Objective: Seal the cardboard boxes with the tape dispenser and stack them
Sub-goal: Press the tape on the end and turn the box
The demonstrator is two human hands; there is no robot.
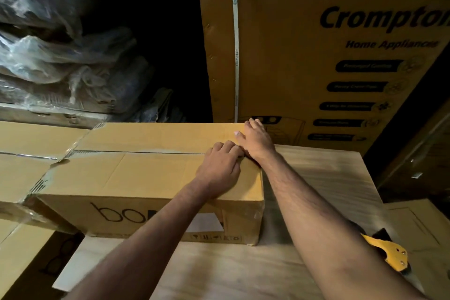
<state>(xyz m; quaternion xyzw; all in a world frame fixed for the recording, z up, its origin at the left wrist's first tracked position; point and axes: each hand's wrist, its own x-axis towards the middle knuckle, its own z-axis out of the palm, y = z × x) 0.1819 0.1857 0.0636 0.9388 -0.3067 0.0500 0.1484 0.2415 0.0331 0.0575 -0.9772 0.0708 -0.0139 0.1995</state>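
**Both hands on box seam, centre frame**

Cardboard box [136,173] lies mid-frame on wooden top [243,273]; the front reads "bo", the rest hidden by a forearm. Left hand [219,168] has fingers curled at the seam, tips hidden, so grasp can't be told. Right hand [255,141] is flat, fingers straight. Yellow tape dispenser [389,254] lower right, half hidden. Big carton [304,56] upper right: "Crompton Home Appliances", cut off.

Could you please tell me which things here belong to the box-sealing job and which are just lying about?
Job:
- box, with left hand and right hand on top
- tape dispenser, on the table
- taped box at the left

Lying about:
- Crompton carton behind
- plastic-wrapped bundles
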